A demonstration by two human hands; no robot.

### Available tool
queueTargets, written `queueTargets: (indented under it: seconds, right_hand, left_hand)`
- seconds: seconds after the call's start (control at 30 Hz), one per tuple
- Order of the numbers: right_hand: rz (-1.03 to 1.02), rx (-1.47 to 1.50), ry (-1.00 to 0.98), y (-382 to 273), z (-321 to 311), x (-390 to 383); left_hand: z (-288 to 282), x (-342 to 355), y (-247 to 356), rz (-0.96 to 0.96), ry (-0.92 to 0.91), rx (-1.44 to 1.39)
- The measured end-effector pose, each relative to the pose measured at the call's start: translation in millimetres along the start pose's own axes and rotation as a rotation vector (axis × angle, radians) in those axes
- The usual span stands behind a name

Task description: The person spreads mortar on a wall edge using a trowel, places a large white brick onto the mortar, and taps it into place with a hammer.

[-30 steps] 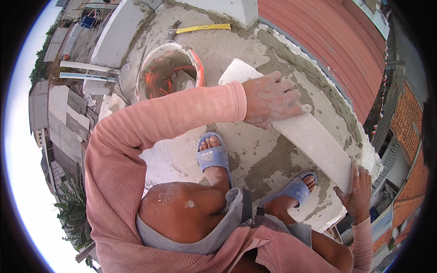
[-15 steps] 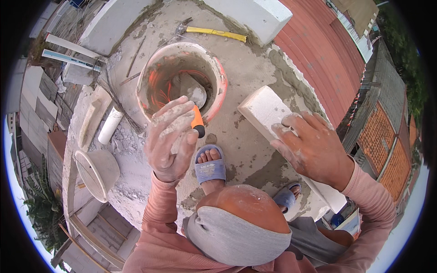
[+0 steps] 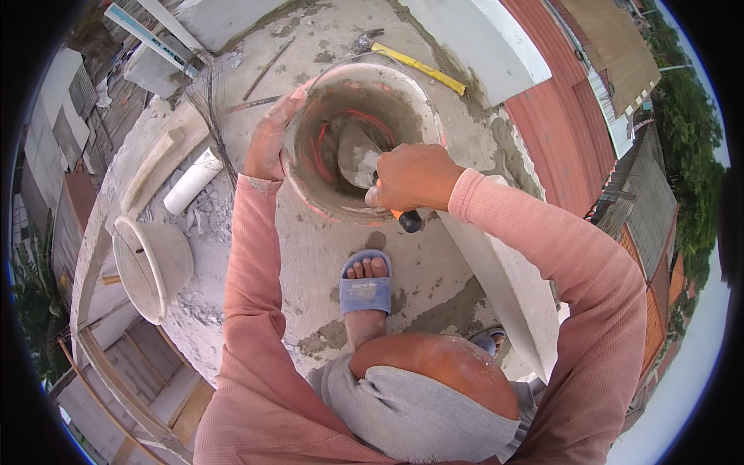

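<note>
My left hand [image 3: 273, 132] grips the left rim of a mortar-crusted bucket [image 3: 399, 101], fingers curled over it. My right hand [image 3: 415, 177] is closed round the orange and black handle [image 3: 407, 218] of a trowel, whose blade [image 3: 355, 151] sits inside the bucket among grey mortar and red streaks. A long pale block [image 3: 496, 271] lies on the concrete below and right of the bucket, partly behind my right forearm.
A yellow-handled hammer [image 3: 418, 68] lies beyond the bucket. At left are white pipe pieces [image 3: 190, 182], loose wires, rubble and a white pail [image 3: 155, 263]. The ledge edge drops toward lower structures at left; red metal roofing [image 3: 558, 139] lies beyond the right edge.
My right hand has left the block and moved up-left onto the trowel in the bucket. My left hand has moved up to the bucket's rim. The view has turned.
</note>
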State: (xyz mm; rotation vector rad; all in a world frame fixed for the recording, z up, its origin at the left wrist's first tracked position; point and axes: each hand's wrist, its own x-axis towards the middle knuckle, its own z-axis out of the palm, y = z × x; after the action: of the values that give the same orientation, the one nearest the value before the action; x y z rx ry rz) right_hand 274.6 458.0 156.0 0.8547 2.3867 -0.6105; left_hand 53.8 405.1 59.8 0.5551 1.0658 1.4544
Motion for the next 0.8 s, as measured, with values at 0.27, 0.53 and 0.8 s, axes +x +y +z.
queueTargets:
  seconds: [0.27, 0.53, 0.8]
  right_hand:
    - [-0.027, -0.024, 0.375, 67.7, -25.8, -35.4]
    - [-0.061, 0.008, 0.708, 10.0, 29.2, 19.2]
    - [-0.149, -0.199, 0.591, 40.4, 30.4, -33.9]
  left_hand:
    - [26.6, 2.5, 62.4, 0.201, -0.088, 0.478]
    - [22.4, 43.6, 61.5, 0.211, -0.189, 0.618]
    - [41.0, 31.9, 57.4, 0.178, -0.224, 0.664]
